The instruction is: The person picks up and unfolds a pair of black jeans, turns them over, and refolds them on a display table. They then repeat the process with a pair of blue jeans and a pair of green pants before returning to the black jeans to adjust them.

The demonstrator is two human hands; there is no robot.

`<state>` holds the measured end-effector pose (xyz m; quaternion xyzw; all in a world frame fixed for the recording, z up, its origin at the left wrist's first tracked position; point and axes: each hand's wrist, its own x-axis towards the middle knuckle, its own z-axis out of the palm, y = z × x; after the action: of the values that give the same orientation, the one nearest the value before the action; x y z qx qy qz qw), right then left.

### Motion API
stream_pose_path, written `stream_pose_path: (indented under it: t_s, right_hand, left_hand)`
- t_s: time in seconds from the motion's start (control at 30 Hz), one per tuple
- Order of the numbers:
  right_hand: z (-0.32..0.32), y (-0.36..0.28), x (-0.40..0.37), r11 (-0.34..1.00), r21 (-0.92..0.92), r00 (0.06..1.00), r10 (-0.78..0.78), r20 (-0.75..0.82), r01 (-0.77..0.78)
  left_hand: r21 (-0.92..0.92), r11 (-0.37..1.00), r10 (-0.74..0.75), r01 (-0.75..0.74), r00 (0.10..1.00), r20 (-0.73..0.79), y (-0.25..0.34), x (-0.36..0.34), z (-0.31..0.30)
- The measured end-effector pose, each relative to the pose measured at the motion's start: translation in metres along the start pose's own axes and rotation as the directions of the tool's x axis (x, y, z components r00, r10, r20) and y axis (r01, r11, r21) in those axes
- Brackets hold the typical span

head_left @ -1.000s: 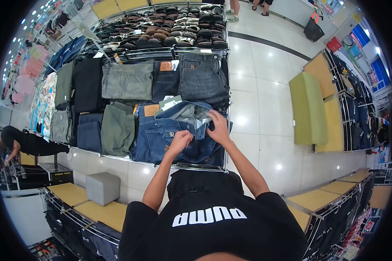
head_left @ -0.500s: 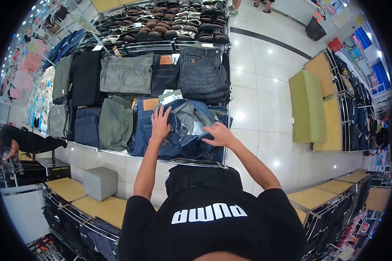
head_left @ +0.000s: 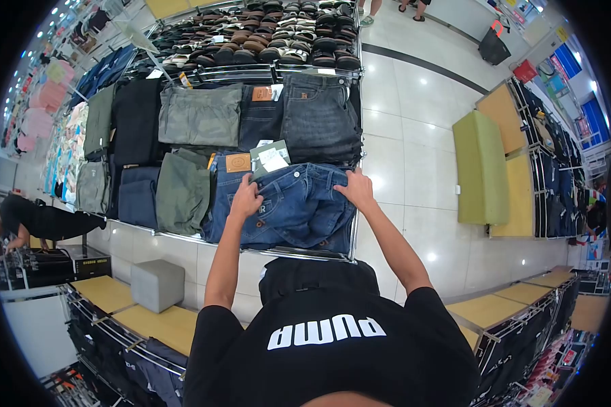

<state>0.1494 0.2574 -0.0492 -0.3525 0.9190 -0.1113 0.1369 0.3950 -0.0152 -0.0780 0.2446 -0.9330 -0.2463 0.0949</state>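
Blue jeans (head_left: 305, 207) lie front side up on the display table, the waistband spread and its button showing. At the left end of the waistband, my left hand (head_left: 246, 198) is closed on the denim. My right hand (head_left: 356, 188) pinches the opposite end. Green and white hang tags (head_left: 271, 157) rest just above the waistband. Partly under these jeans is another folded blue pair with a tan leather patch (head_left: 237, 162). The fingertips of both hands are partly hidden by the cloth.
Folded olive trousers (head_left: 182, 190) and dark grey jeans (head_left: 321, 112) lie alongside. Rows of sandals (head_left: 258, 34) stand behind. A metal rail (head_left: 251, 252) edges the table. A green bench (head_left: 480, 169) is to the right, a grey cube stool (head_left: 157, 285) lower left. Another person (head_left: 37, 220) bends at far left.
The waistband was open with its grey inside showing; now it is drawn up and flattened. My right hand rose to its right end, and my left hand's spread fingers closed on the left end.
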Motion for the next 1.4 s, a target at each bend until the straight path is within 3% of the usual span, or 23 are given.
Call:
stream_pose_path:
  t_s: [0.03, 0.1, 0.23, 0.3, 0.4, 0.5, 0.6, 0.67, 0.7, 0.77, 0.8, 0.83, 0.9, 1.03, 1.1, 1.13, 1.17, 1.23, 1.27, 1.3, 1.33, 1.37, 1.4]
  right_hand:
    - [0.003, 0.002, 0.000, 1.000, 0.000, 1.000, -0.002, 0.002, 0.002]
    - [0.009, 0.006, 0.000, 0.969, -0.081, 0.945, -0.247, -0.214, 0.235]
    - [0.015, 0.008, 0.002, 0.938, -0.036, 0.867, -0.333, -0.372, 0.345]
    - [0.008, 0.005, 0.004, 0.986, 0.166, 0.998, -0.035, 0.058, 0.024]
    - [-0.019, 0.005, 0.011, 0.978, 0.209, 0.992, -0.031, 0.119, 0.006]
    - [-0.064, -0.006, 0.010, 0.951, 0.302, 0.997, -0.071, -0.002, 0.068]
    - [-0.104, -0.012, 0.017, 0.904, 0.383, 0.979, -0.146, -0.141, 0.190]
    - [-0.139, -0.026, 0.011, 0.807, 0.522, 0.956, -0.171, -0.240, 0.276]
    - [-0.154, -0.030, 0.008, 0.807, 0.521, 0.955, -0.170, -0.244, 0.277]
    - [-0.176, -0.037, 0.006, 0.792, 0.529, 0.952, -0.242, -0.189, 0.306]
    - [-0.181, -0.040, 0.004, 0.778, 0.449, 0.893, -0.325, -0.310, 0.439]
    - [-0.181, -0.042, 0.006, 0.777, 0.449, 0.892, -0.327, -0.311, 0.442]
    - [-0.182, -0.048, 0.008, 0.623, 0.410, 0.739, -0.477, -0.476, 0.666]
    - [-0.186, -0.053, -0.007, 0.522, 0.726, 0.871, -0.438, -0.223, 0.448]
    - [-0.194, -0.053, -0.017, 0.588, 0.762, 0.900, -0.437, 0.018, 0.270]
    - [-0.201, -0.056, -0.025, 0.587, 0.763, 0.899, -0.438, 0.018, 0.271]
    - [-0.208, -0.060, -0.035, 0.506, 0.822, 0.868, -0.495, 0.029, 0.261]
    - [-0.225, -0.060, -0.045, 0.421, 0.874, 0.836, -0.548, 0.032, 0.242]
    - [-0.234, -0.055, -0.049, 0.270, 0.898, 0.709, -0.702, -0.064, 0.348]
    - [-0.238, -0.052, -0.051, 0.099, 0.901, 0.550, -0.818, -0.168, 0.422]
    - [-0.233, -0.055, -0.052, -0.203, 0.962, 0.455, -0.850, -0.266, 0.182]
    - [-0.230, -0.058, -0.052, -0.203, 0.962, 0.457, -0.849, -0.266, 0.183]
    - [-0.228, -0.064, -0.053, -0.249, 0.958, 0.521, -0.804, -0.287, 0.143]
  left_hand:
    - [-0.053, 0.998, -0.019, 0.022, 0.998, 0.063, 0.006, 0.000, -0.002]
    - [-0.105, 0.993, -0.033, 0.046, 0.991, 0.126, 0.016, 0.001, -0.003]
    - [-0.235, 0.966, -0.128, 0.110, 0.990, -0.063, 0.028, 0.001, 0.002]
    - [-0.248, 0.958, -0.179, 0.142, 0.975, -0.131, 0.029, 0.004, -0.001]
    - [-0.244, 0.961, -0.127, 0.128, 0.992, 0.021, 0.028, 0.011, -0.018]
    - [-0.311, 0.950, -0.095, 0.042, 0.983, -0.158, 0.046, 0.016, -0.055]
    - [-0.329, 0.943, -0.080, -0.052, 0.924, -0.374, 0.060, 0.022, -0.094]
    - [-0.384, 0.909, -0.123, -0.161, 0.777, -0.617, 0.069, 0.025, -0.116]
    - [-0.383, 0.909, -0.120, -0.165, 0.776, -0.619, 0.077, 0.025, -0.128]
    - [-0.415, 0.898, -0.232, -0.144, 0.647, -0.726, 0.089, 0.024, -0.148]
    - [-0.308, 0.925, -0.166, -0.223, 0.493, -0.854, 0.091, 0.030, -0.150]
    - [-0.306, 0.926, -0.165, -0.223, 0.490, -0.856, 0.093, 0.028, -0.153]
    - [-0.389, 0.907, -0.289, -0.159, 0.437, -0.852, 0.102, 0.023, -0.160]
    - [-0.462, 0.841, -0.317, -0.282, 0.434, -0.843, 0.119, 0.020, -0.169]
    - [-0.624, 0.704, -0.259, -0.339, 0.695, -0.670, 0.117, 0.016, -0.173]
    - [-0.742, 0.549, -0.216, -0.386, 0.792, -0.571, 0.124, 0.010, -0.178]
    - [-0.741, 0.550, -0.216, -0.385, 0.791, -0.572, 0.127, 0.002, -0.188]
    - [-0.832, 0.394, 0.115, -0.390, 0.919, -0.376, 0.125, -0.012, -0.206]
    - [-0.876, 0.085, 0.303, -0.474, 0.850, -0.431, 0.122, -0.009, -0.208]
    - [-0.877, 0.084, 0.304, -0.473, 0.850, -0.430, 0.126, -0.004, -0.212]
    - [-0.840, -0.306, 0.429, -0.448, 0.723, -0.542, 0.134, 0.002, -0.221]
    - [-0.703, -0.645, 0.474, -0.300, 0.565, -0.675, 0.142, 0.007, -0.226]
    - [-0.675, -0.648, 0.301, -0.354, 0.694, -0.654, 0.154, 0.010, -0.223]
